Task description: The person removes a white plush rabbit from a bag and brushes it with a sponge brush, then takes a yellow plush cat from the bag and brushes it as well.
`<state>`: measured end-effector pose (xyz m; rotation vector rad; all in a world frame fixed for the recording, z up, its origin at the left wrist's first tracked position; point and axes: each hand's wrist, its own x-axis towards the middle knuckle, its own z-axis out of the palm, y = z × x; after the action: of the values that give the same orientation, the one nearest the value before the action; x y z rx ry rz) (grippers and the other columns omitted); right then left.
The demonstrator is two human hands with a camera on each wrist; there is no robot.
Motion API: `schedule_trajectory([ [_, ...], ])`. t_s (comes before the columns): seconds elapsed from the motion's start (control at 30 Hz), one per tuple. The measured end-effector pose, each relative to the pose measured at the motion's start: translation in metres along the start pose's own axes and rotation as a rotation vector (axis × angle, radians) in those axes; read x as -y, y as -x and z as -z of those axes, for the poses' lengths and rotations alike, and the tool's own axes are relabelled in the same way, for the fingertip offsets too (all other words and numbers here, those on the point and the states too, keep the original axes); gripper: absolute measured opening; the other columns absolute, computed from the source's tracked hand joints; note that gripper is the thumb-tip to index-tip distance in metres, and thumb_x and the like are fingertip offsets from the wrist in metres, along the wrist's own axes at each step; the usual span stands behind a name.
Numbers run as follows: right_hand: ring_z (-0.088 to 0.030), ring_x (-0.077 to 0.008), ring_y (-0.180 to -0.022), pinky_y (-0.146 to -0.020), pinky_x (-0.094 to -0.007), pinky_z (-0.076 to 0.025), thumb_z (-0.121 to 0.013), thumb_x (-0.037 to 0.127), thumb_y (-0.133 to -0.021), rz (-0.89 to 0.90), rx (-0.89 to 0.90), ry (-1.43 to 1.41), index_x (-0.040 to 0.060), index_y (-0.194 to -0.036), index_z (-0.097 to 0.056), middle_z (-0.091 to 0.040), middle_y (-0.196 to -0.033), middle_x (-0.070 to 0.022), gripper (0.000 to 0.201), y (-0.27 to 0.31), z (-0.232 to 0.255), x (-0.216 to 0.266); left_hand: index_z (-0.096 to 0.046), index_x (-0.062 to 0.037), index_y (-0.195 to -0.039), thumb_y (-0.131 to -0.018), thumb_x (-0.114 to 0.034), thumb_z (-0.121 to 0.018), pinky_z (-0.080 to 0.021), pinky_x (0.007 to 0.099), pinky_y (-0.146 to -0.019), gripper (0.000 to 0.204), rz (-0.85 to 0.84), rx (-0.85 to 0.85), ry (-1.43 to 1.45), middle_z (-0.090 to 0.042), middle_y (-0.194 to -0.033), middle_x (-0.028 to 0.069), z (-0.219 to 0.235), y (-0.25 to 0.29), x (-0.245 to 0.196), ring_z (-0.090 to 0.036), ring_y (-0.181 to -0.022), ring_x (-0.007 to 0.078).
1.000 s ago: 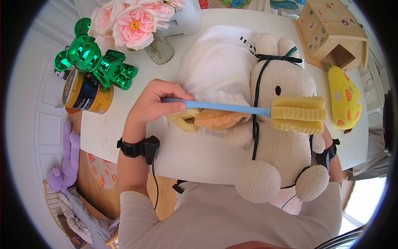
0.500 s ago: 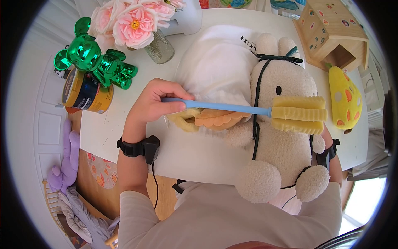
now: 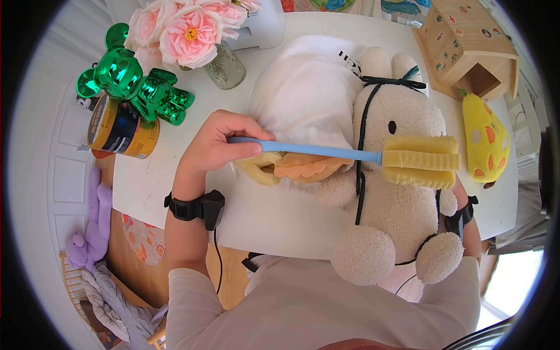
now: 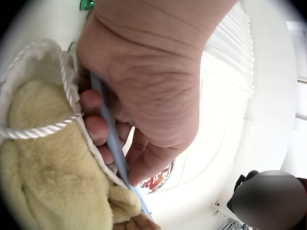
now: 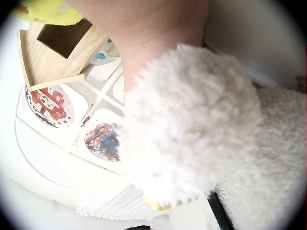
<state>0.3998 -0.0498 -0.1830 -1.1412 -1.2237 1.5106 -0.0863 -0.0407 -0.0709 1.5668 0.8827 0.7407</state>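
In the head view, my left hand (image 3: pixel 224 140) pinches the light blue handle (image 3: pixel 309 150) of a sponge brush between thumb and fingers. Its ridged yellow sponge head (image 3: pixel 420 161) overlaps the body of a fluffy white plush bunny (image 3: pixel 402 204), which has dark cord tied around it. Only a sliver of my right hand (image 3: pixel 459 189) shows beside the bunny's small arm; its fingers are hidden behind the plush, so I cannot tell their hold. Under the handle lies a white drawstring bag (image 3: pixel 303 87), with a pale yellow plush (image 4: pixel 57 163) poking out of its mouth.
A green shiny bear figure (image 3: pixel 140 87) leans over a yellow tub (image 3: pixel 125 131) at left. A glass vase (image 3: pixel 226 67) with pink flowers stands behind. At right are a wooden house (image 3: pixel 466 46) and a yellow plush (image 3: pixel 485 140) on the white table (image 3: pixel 262 224).
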Motion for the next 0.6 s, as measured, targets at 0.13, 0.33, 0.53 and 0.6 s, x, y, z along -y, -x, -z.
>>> schedule_trajectory([
  [0.13,-0.053,-0.0221,-0.116,-0.097,-0.0355,-0.043,-0.055,0.046,-0.092,-0.027,-0.011,0.028,-0.0051,-0.135,-0.041,-0.053,-0.128,-0.0130,0.068,0.001,-0.006,0.007,-0.070,0.0017,-0.093,-0.074,0.000,-0.070,-0.047,0.0226,-0.068,0.019,0.002,0.002,-0.011,-0.069,-0.088,0.0083,0.000,0.000,-0.001,-0.062,-0.077,0.0115],
  [0.33,-0.055,-0.0216,-0.113,-0.094,-0.0348,-0.044,-0.055,0.048,-0.092,0.009,-0.016,0.014,-0.0054,-0.134,-0.041,-0.053,-0.127,-0.0131,0.069,-0.001,-0.003,0.001,-0.070,0.0016,-0.093,-0.074,-0.001,-0.071,-0.047,0.0226,-0.068,0.019,0.001,0.003,-0.024,-0.069,-0.087,0.0080,0.000,-0.001,-0.002,-0.062,-0.076,0.0114],
  [0.53,-0.056,-0.0213,-0.109,-0.089,-0.0338,-0.047,-0.056,0.047,-0.092,0.011,-0.049,-0.015,-0.0051,-0.134,-0.042,-0.056,-0.124,-0.0131,0.069,-0.002,0.004,-0.009,-0.070,0.0015,-0.093,-0.074,-0.002,-0.071,-0.047,0.0227,-0.068,0.020,0.012,-0.007,-0.013,-0.069,-0.087,0.0076,0.000,0.000,-0.001,-0.062,-0.076,0.0114],
  [0.6,-0.057,-0.0212,-0.108,-0.088,-0.0336,-0.048,-0.056,0.046,-0.092,0.020,-0.048,-0.031,-0.0051,-0.134,-0.042,-0.056,-0.123,-0.0130,0.068,-0.003,0.007,-0.012,-0.070,0.0014,-0.093,-0.074,-0.002,-0.071,-0.047,0.0227,-0.068,0.020,0.008,-0.006,-0.015,-0.069,-0.087,0.0075,0.000,0.000,-0.001,-0.062,-0.076,0.0114],
])
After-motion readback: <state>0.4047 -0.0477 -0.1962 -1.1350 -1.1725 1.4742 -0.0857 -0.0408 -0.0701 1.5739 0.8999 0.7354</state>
